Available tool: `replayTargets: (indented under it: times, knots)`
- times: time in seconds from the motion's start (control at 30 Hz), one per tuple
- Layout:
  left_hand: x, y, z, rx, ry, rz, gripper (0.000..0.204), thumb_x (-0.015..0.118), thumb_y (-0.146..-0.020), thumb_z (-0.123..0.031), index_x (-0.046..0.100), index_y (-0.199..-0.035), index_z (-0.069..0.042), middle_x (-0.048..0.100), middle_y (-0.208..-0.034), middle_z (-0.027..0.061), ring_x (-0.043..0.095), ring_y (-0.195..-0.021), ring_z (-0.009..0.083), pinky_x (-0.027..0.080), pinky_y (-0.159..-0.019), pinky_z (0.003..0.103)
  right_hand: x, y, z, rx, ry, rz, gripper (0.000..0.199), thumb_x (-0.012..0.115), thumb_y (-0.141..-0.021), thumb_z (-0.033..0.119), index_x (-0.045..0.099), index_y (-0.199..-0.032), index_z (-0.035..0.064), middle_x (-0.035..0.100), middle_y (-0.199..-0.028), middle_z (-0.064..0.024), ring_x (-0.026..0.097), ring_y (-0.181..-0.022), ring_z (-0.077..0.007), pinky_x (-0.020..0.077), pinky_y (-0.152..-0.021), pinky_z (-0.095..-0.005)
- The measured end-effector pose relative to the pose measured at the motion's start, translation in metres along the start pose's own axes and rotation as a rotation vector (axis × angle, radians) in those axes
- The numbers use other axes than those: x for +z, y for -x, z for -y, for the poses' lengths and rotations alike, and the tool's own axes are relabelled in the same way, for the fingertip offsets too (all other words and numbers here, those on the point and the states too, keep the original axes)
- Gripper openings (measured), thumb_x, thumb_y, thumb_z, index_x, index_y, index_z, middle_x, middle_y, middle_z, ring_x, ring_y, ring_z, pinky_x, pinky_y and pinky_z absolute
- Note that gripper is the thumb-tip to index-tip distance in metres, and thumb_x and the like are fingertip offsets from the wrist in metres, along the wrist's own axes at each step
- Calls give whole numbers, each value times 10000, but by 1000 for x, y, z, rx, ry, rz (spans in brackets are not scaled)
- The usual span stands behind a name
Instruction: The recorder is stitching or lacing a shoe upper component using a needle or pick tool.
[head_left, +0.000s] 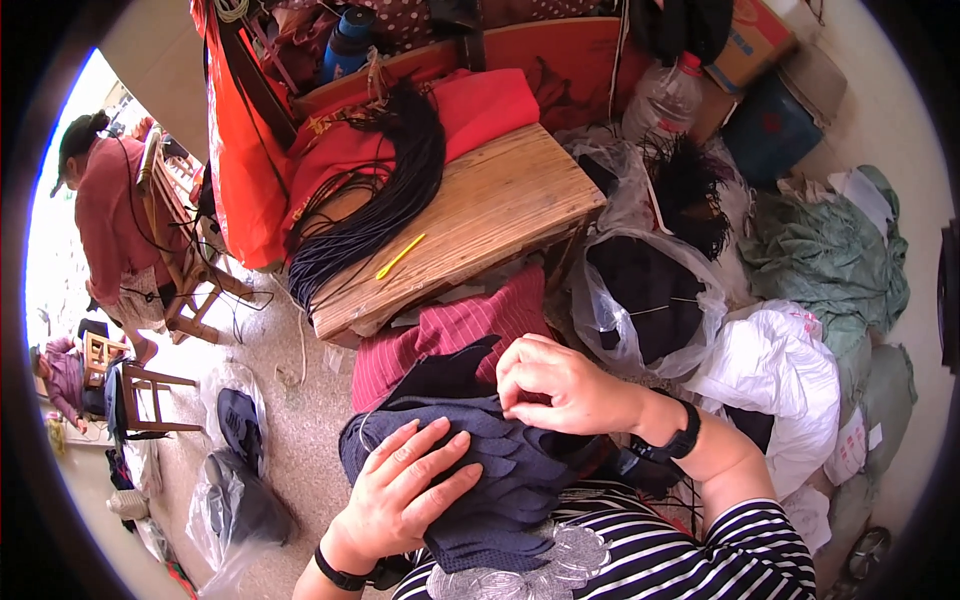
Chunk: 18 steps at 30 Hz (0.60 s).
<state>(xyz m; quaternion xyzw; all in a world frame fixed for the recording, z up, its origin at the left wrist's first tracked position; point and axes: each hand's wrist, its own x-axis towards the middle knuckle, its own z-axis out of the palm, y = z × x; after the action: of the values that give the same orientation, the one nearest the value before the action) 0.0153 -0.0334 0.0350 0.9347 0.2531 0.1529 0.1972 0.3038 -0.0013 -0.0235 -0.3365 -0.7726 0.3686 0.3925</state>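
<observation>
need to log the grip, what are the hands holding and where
Left hand lies flat on the stack of dark blue fabric pieces; right hand pinches its top edge.

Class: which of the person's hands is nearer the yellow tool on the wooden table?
Right. The right hand lies below the yellow tool; the left hand rests lower still, flat on the dark fabric pile.
</observation>
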Motion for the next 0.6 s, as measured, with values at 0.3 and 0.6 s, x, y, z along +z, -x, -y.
replayTargets:
  times: [0.3,0.6]
  knots:
    - [-16,-12,-2,58,-56,113,538,654,-733,-271,716,-1246,-120,642,-1373,105,593,-1303,303,408,-1162,516,-1,1,24,302,-356,0,110,701,-913,24,622,-989,39,661,-955,-82,671,-870,-210,538,-802,-338]
    - [-9,-13,-1,32,40,74,551,645,-707,-284,719,-1221,-99,644,-1360,123,611,-1264,318,448,-1130,518,19,-3,-14,353,-66,-128,243,712,-923,68,675,-1160,29,652,-979,-111,671,-872,-255,551,-805,-372]
